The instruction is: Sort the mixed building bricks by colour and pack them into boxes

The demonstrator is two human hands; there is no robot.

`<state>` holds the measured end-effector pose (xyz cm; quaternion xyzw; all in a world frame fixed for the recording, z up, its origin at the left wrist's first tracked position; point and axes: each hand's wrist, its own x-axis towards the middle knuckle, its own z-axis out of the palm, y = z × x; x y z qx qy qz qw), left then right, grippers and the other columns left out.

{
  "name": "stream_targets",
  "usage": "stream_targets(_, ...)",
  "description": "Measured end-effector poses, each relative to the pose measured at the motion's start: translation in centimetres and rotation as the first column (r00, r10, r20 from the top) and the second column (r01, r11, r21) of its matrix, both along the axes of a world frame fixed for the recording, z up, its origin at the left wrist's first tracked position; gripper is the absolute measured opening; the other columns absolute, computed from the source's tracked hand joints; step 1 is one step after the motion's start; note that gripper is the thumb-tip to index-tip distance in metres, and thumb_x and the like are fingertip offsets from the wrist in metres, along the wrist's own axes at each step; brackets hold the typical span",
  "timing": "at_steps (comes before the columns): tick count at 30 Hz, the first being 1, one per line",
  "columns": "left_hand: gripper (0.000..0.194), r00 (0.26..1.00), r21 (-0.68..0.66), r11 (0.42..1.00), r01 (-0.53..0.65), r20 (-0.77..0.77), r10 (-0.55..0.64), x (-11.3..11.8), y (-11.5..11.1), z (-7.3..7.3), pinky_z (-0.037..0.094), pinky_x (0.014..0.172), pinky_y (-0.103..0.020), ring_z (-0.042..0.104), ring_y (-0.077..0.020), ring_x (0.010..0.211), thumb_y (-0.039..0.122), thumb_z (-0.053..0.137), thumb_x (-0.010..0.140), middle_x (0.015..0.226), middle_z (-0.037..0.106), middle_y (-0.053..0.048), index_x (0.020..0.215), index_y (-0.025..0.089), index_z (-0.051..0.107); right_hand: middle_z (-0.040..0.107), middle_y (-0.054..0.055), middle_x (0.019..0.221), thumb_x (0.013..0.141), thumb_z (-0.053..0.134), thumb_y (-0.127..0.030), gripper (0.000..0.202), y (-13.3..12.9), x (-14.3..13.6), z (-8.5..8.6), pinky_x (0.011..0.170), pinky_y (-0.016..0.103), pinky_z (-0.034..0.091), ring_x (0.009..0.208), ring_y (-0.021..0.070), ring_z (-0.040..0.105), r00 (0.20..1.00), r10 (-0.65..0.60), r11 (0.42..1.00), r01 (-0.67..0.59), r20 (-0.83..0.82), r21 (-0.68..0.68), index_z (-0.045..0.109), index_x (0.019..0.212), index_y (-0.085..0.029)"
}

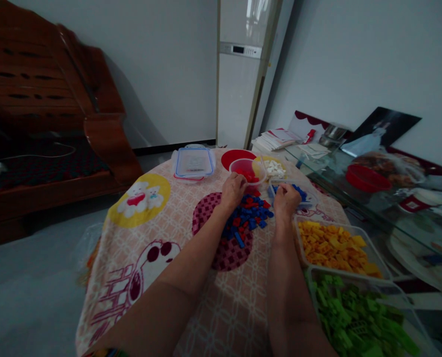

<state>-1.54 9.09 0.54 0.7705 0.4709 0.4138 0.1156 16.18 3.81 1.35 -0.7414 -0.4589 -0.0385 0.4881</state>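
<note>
In the head view, the cloth-covered table spans beneath both hands. Bins of green blocks and yellow blocks sit nearer the wearer than the right fingers, which are bent at the blue-block tub. The left fingers curl at the red-block bowl; whether either grips anything, I cannot tell. Loose red and blue blocks lie between and below them.

Blocks — between lids and tubs
</note>
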Motion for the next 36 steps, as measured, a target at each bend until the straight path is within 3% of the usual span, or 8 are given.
stream_targets(6, 0.007, 0.998, -0.022, 0.998, 0.055, 0.029, -0.054, 1.2, -1.5, -0.2, 0.053, 0.09, -0.037, 0.063, -0.0226, 0.095, 0.018, 0.062, 0.093, 0.097, 0.064, -0.009, 0.093, 0.017, 0.068, 0.079, 0.015, 0.093, 0.079, 0.051, -0.018, 0.026, 0.2, 0.1, 0.0, 0.089, 0.036, 0.051, 0.089, 0.0272, 0.071, 1.0, 0.026, 0.998, -0.026, -0.006, 0.057, 0.076, 0.085, -0.015)
stream_targets(9, 0.024, 0.987, 0.014, 0.996, 0.09, 0.134, -0.091, 0.4, -2.8, -0.6, 0.057, 0.09, -0.037, 0.065, -0.0222, 0.104, 0.02, 0.062, 0.093, 0.121, 0.063, -0.013, 0.116, 0.018, 0.068, 0.079, 0.014, 0.092, 0.078, 0.051, -0.018, 0.025, 0.2, 0.1, -0.1, 0.088, 0.036, 0.051, 0.088, 0.0272, 0.071, 0.999, 0.028, 0.998, -0.027, -0.025, 0.057, 0.075, 0.085, -0.016)
stream_targets(12, 0.04, 0.963, 0.061, 0.996, 0.065, 0.258, -0.079, -0.9, -3.9, -1.3, 0.06, 0.086, -0.036, 0.066, -0.0207, 0.105, 0.021, 0.059, 0.094, 0.144, 0.053, -0.016, 0.134, 0.019, 0.06, 0.079, 0.014, 0.091, 0.078, 0.051, -0.019, 0.025, 0.2, 0.1, 0.0, 0.087, 0.036, 0.051, 0.088, 0.0271, 0.071, 0.999, 0.026, 0.998, -0.023, -0.041, 0.052, 0.075, 0.084, -0.016)
stream_targets(17, 0.035, 0.931, 0.018, 0.996, -0.086, 0.359, 0.074, -3.1, -4.3, -2.5, 0.061, 0.086, -0.034, 0.069, -0.0168, 0.09, 0.011, 0.055, 0.089, 0.126, 0.067, -0.013, 0.121, 0.017, 0.066, 0.079, 0.015, 0.094, 0.079, 0.051, -0.019, 0.026, -0.2, -0.1, 0.5, 0.088, 0.035, 0.051, 0.088, 0.0264, 0.071, 0.997, 0.019, 0.998, -0.015, -0.072, 0.054, 0.075, 0.087, -0.014)
stream_targets(21, 0.035, 0.904, -0.083, 0.98, -0.179, 0.379, 0.197, -4.0, -3.8, -2.6, 0.058, 0.092, -0.035, 0.071, -0.0182, 0.092, 0.011, 0.055, 0.087, 0.118, 0.073, -0.01, 0.118, 0.017, 0.069, 0.079, 0.014, 0.097, 0.082, 0.05, -0.02, 0.028, -0.5, -0.3, 0.7, 0.089, 0.033, 0.051, 0.09, 0.0251, 0.071, 0.997, 0.011, 0.999, -0.007, -0.074, 0.049, 0.076, 0.092, -0.014)
stream_targets(33, 0.037, 0.86, -0.239, 0.958, -0.157, 0.444, 0.251, -4.6, -3.7, -2.4, 0.056, 0.095, -0.035, 0.072, -0.0195, 0.094, 0.015, 0.053, 0.085, 0.116, 0.076, -0.009, 0.115, 0.016, 0.073, 0.078, 0.011, 0.094, 0.084, 0.049, -0.022, 0.031, -1.1, -0.4, 2.3, 0.085, 0.033, 0.054, 0.085, 0.0236, 0.071, 0.999, 0.019, 0.998, -0.016, -0.044, 0.061, 0.077, 0.096, -0.015)
stream_targets(36, 0.037, 0.846, -0.303, 0.939, -0.161, 0.448, 0.289, -4.8, -3.4, -2.7, 0.057, 0.094, -0.035, 0.073, -0.0198, 0.089, 0.017, 0.053, 0.085, 0.112, 0.077, -0.009, 0.116, 0.016, 0.073, 0.077, 0.009, 0.083, 0.083, 0.052, -0.022, 0.027, -1.9, 0.5, 2.4, 0.079, 0.032, 0.054, 0.078, 0.0227, 0.07, 0.998, 0.057, 0.994, -0.057, 0.002, -0.09, 0.078, 0.088, -0.016)
